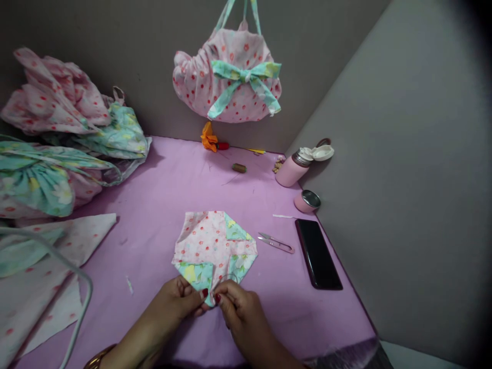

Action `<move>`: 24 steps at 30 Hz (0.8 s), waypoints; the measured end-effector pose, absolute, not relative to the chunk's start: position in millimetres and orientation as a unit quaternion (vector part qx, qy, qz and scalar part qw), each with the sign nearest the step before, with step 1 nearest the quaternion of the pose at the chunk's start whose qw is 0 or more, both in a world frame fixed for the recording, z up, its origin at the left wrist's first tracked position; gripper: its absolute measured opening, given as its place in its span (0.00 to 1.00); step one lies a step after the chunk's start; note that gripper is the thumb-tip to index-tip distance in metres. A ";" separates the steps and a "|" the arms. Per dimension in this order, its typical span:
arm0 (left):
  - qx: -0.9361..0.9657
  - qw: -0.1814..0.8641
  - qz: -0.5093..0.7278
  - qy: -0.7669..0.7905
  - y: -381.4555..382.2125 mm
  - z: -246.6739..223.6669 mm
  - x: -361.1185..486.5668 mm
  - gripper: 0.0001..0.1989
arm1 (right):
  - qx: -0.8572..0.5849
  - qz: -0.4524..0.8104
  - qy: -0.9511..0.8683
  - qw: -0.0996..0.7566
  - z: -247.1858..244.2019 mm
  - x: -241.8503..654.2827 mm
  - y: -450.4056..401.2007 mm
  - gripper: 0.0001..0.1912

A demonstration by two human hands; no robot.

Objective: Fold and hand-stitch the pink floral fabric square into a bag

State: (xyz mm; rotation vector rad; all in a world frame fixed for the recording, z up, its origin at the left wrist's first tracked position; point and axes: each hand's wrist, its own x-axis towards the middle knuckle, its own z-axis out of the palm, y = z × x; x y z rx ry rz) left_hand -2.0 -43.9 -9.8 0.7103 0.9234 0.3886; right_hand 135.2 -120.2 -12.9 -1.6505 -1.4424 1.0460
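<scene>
A pink fabric piece [203,233] with red dots lies on the table, its corners folded in to show green floral cloth [240,264]. My left hand [180,300] grips its near corner, thumb on top and fingers underneath. At that same corner, my right hand [238,305] is closed in a pinch, fingertips touching the cloth's edge. Whatever sits between those fingertips is too small to make out. A thin dark loop, like thread, shows just above the right fingers. To the right of the cloth lie thread snips [275,243] with pink handles.
A phone [319,253], a pink cup lid [307,201] and an opened pink bottle [290,171] line the right edge. Behind the cloth lies a thread spool [239,168]. Fabric bundles [57,174] and a grey cable [86,302] occupy the left; a bow-tied pouch [238,77] hangs above.
</scene>
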 end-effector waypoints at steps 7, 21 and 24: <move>0.369 0.814 0.163 0.418 -43.2 -12.3 -2.3 0.06 | -0.633 0.375 -0.607 0.299 -14.4 131.7 -123.0 0.07; 0.419 0.764 0.166 0.461 -47.1 -20.6 -6.9 0.16 | -0.623 0.312 -0.650 0.304 -5.7 131.7 -106.0 0.07; 0.417 0.771 0.168 0.452 -46.8 -21.8 -6.6 0.16 | -0.612 0.300 -0.636 0.363 -8.4 129.3 -103.9 0.09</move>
